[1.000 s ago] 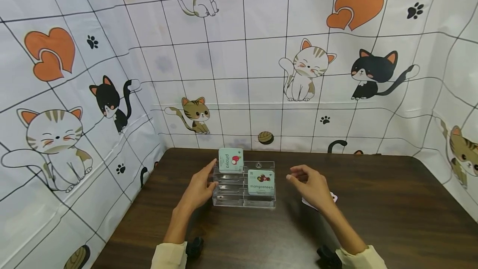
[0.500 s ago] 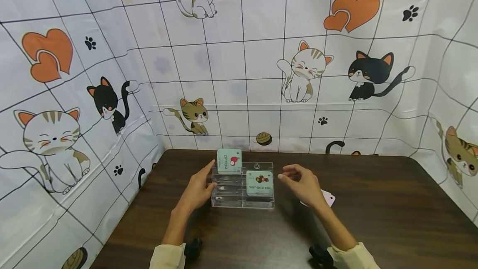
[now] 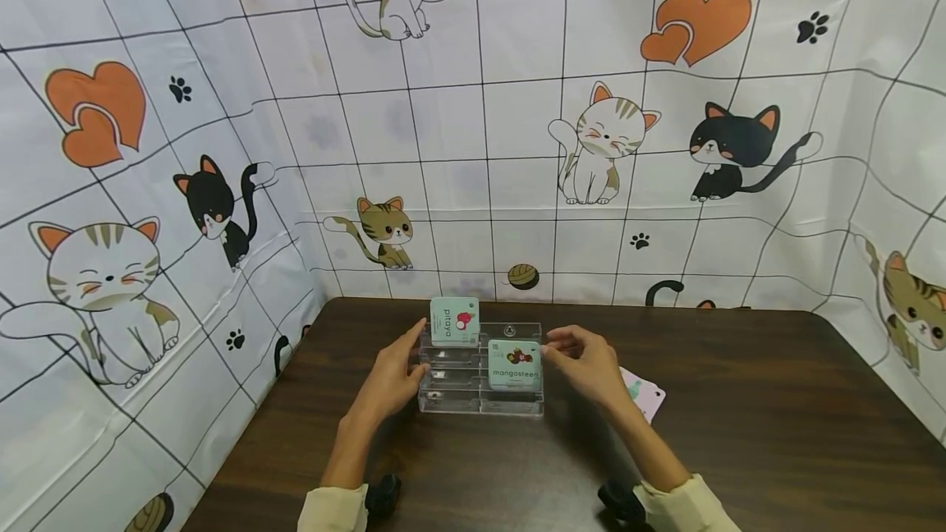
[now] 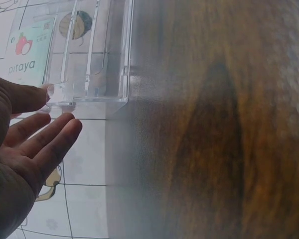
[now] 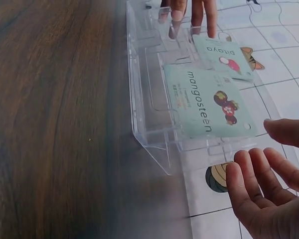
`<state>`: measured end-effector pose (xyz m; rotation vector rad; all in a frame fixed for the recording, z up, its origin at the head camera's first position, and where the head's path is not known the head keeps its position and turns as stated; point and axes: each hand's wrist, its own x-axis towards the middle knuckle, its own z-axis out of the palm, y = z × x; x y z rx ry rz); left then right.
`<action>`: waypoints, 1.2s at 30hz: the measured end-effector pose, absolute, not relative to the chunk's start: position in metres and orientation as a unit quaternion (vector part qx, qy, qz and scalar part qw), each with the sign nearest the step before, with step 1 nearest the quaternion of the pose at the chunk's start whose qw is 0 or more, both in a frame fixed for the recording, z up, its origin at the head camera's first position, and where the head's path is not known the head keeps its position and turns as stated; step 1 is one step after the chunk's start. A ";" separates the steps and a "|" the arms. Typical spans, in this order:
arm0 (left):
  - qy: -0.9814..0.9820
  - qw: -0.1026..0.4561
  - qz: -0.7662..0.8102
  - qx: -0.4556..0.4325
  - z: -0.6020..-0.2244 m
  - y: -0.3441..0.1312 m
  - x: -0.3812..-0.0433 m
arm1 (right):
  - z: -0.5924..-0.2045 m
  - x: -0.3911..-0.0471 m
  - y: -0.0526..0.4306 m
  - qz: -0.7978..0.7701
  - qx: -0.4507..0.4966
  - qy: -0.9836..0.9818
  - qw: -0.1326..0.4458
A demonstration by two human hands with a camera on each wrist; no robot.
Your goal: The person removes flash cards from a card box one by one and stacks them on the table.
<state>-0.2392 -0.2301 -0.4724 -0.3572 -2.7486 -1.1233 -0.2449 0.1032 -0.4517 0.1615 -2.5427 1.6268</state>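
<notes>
A clear acrylic tiered rack (image 3: 449,402) stands on the table, with a pale green "pitaya" card (image 3: 454,322) turned sideways in its back left slot. In a right-hand slot further forward leans the "mangosteen" card (image 3: 514,364), its lettering upright. My left hand (image 3: 388,380) is at the rack's left side; its thumb (image 4: 32,98) touches the clear edge in the left wrist view, the fingers loosely extended. My right hand (image 3: 589,364) hovers just right of the mangosteen card. Its thumb (image 5: 286,130) and curved fingertips stand apart, with nothing between them in the right wrist view.
A pink card (image 3: 644,393) lies on the dark wooden table (image 3: 776,433), partly covered by my right forearm. White sheeting (image 3: 458,146) printed with cats and grid lines encloses the table's back and sides. Black wrist cameras (image 3: 383,496) sit at both sleeves.
My right hand has moved left, up to the mangosteen card's right edge, uncovering more of the pink card. My left hand stays at the rack, and both green cards keep their slots.
</notes>
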 end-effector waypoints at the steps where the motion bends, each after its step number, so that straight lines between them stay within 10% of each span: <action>1: -0.916 0.074 -0.376 -0.117 -0.472 -0.230 -0.239 | -0.452 -0.245 0.102 0.534 0.054 -0.842 0.062; 36: -0.918 0.084 -0.368 -0.120 -0.473 -0.229 -0.241 | -0.461 -0.254 0.087 0.508 0.066 -0.854 0.085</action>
